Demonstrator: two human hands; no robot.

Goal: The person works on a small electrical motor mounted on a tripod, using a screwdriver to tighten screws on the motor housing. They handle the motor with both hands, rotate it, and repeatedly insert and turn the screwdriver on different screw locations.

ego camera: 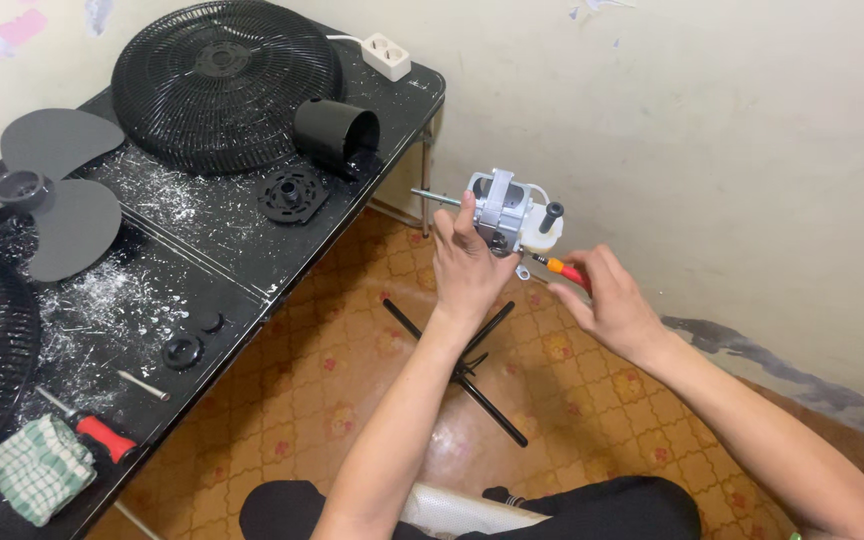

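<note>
Above the patterned tile floor (pixel 352 390), just off the edge of the black table (pixel 242 265), we hold both forearms out in front of us and raised, hands meeting near the wall. Our left hand (pixel 467 270) is closed around the underside of a small grey and white fan motor (pixel 507 212), thumb up along its side, with the metal shaft poking out to the left. Our right hand (pixel 607 300) sits just beside it, fingers curled shut on the red-and-orange handle of a screwdriver (pixel 564 270) whose tip touches the motor's lower edge.

On the table, going down in size, we see a black fan grille (pixel 222 80) lying flat at the far end, a grey fan blade (pixel 52 190) near the left edge, and a black cylindrical cover (pixel 337 132) tipped on its side, its open mouth facing us; whether anything is in it we cannot tell. Closer lie a checked cloth (pixel 40 468), a second red-handled screwdriver (pixel 92 428) touching it, a white power strip (pixel 387 55) at the far corner, and a round black nut (pixel 182 350)
</note>
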